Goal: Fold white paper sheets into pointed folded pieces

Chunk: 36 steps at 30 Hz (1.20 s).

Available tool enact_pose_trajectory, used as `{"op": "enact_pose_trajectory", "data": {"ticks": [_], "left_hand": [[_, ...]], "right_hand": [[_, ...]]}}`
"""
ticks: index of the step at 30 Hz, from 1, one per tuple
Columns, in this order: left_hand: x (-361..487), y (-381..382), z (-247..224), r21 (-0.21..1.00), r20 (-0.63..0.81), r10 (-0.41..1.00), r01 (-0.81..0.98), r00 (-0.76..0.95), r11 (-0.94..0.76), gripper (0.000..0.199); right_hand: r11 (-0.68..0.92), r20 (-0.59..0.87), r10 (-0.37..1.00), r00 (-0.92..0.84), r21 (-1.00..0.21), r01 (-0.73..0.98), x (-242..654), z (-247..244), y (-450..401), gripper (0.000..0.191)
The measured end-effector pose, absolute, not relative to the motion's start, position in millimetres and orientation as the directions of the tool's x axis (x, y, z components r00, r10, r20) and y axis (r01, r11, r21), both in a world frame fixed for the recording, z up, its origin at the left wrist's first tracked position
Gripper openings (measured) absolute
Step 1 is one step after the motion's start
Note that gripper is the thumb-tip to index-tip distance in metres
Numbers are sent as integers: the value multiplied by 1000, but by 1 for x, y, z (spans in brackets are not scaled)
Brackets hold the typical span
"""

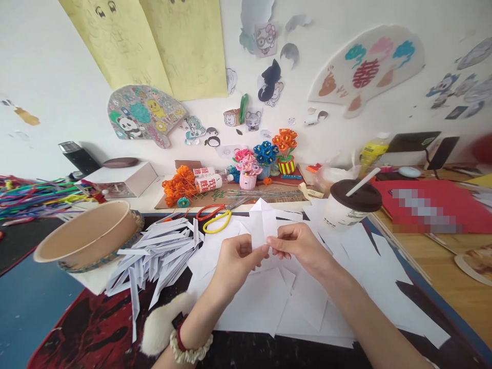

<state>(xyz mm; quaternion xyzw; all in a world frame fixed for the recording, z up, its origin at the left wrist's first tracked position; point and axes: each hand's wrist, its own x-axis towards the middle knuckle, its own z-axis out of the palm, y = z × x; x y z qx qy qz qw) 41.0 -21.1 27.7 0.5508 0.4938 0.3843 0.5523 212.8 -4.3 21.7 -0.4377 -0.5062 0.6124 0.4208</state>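
Between both hands stands a small folded sheet of white paper [262, 220], with a pointed top and a crease down its middle. My left hand [240, 261] pinches its lower left part, thumb in front. On the other side, my right hand [294, 243] grips the lower right part, its thumb close to the left thumb. Loose white sheets [255, 302] lie spread on the table under both hands. A pile of narrow folded paper strips [161, 253] sits left of my left hand. Scissors [217, 218] with red and yellow handles rest behind that hand.
A lidded cup [351, 205] with a straw stands right of the sheets. At far left is a tan bowl [86, 233]. Pipe-cleaner flowers [249, 166] in small pots line the back. A red folder [442, 205] lies at right, and a white fluffy item [163, 325] near my left wrist.
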Motion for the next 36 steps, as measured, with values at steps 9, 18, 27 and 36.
{"op": "enact_pose_trajectory", "data": {"ticks": [9,18,27,36], "left_hand": [[41,-21,27,987,-125,971,128,203,100,33],[44,-22,28,978,-77,976,203,204,35,35],[43,-22,28,991,-37,976,136,216,8,31],[45,-23,30,987,-136,964,110,227,114,36]], "right_hand": [[-130,-105,956,-274,-989,-73,214,21,-4,29],[-94,-84,961,-263,-995,-29,214,23,-5,31],[-71,-58,959,-277,-997,-35,211,25,-7,34],[-23,-16,967,-254,-999,-27,213,25,-6,38]]}}
